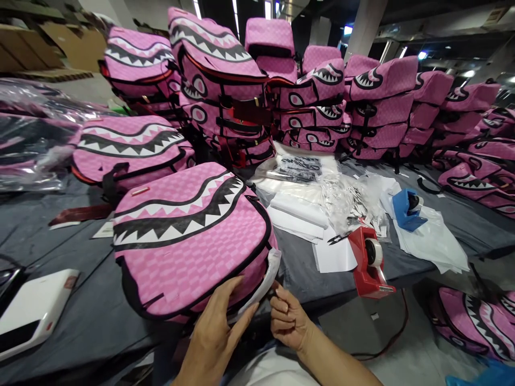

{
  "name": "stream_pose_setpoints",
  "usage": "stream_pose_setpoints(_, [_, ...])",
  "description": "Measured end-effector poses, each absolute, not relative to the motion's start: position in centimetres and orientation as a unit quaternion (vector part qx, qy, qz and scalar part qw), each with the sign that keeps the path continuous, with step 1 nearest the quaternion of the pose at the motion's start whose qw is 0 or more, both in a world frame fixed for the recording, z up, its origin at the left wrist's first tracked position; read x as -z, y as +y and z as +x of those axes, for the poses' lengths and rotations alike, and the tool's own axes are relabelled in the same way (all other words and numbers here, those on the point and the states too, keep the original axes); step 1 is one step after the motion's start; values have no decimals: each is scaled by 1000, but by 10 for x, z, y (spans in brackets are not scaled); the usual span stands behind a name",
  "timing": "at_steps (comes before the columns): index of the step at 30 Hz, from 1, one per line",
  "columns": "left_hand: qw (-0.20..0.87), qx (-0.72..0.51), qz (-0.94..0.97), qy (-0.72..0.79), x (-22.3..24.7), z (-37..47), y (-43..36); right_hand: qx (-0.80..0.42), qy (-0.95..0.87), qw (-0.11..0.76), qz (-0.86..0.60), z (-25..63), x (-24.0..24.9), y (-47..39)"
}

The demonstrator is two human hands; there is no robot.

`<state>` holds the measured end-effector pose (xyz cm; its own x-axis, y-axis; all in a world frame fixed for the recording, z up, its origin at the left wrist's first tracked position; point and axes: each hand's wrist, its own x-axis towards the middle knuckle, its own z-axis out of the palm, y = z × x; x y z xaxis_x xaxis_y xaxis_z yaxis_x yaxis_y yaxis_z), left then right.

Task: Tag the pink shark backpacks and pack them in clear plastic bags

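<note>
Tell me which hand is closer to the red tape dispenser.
The right. The right hand is to the left of the red tape dispenser; the left hand is farther left, by the nearest pink backpack.

Lighting is moderate; small white ceiling lamps (422, 55) glare at upper right. Clear plastic wrapping (44, 107) at left shows reflections. Wide-angle distortion stretches the edges; the far background is dim.

Pink backpack (189, 262), shark-mouth print upward
</note>
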<state>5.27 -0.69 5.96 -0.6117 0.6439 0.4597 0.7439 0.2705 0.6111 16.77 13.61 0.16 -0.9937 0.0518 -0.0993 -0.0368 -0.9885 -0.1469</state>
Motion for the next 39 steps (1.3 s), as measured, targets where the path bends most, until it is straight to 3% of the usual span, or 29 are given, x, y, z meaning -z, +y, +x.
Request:
stream_pose_setpoints(6, [-3,471,-378,-797,-62,52,-9,-981,-186,-20,-44,171,-16,125])
stream_pose_setpoints(12, [-80,518,-342,-780,-55,48,-11,-983,-159,-82,40,151,-27,127])
stream_pose_setpoints(15, [-154,480,-369,-781,-64,44,-8,-983,-129,-109,75,143,-19,129])
stream_pose_setpoints(18, [-203,411,-454,-764,-68,43,-5,-989,-128,-52,60,145,-6,135])
stream_pose_setpoints(21, [-20,369,-574,-731,-57,46,-7,-990,-141,7,-18,157,5,141])
stream_pose_setpoints(24, [164,274,-645,-695,-41,47,-13,-985,-160,-16,-63,173,6,143])
stream_pose_setpoints(28, [202,205,-692,-662,-36,45,-25,-979,-185,-4,-84,186,-2,145])
stream_pose_setpoints(31, [154,308,-625,-701,-47,40,-28,-976,-192,25,-102,188,-4,148])
stream_pose_setpoints(34, [6,410,-478,-777,-66,35,-15,-973,-191,36,-124,188,-1,148])
stream_pose_setpoints(37, [-191,383,-439,-790,-82,36,4,-970,-193,39,-141,190,2,147])
stream_pose_setpoints(39, [-267,357,-449,-774,-86,41,11,-966,-203,53,-153,195,2,148])
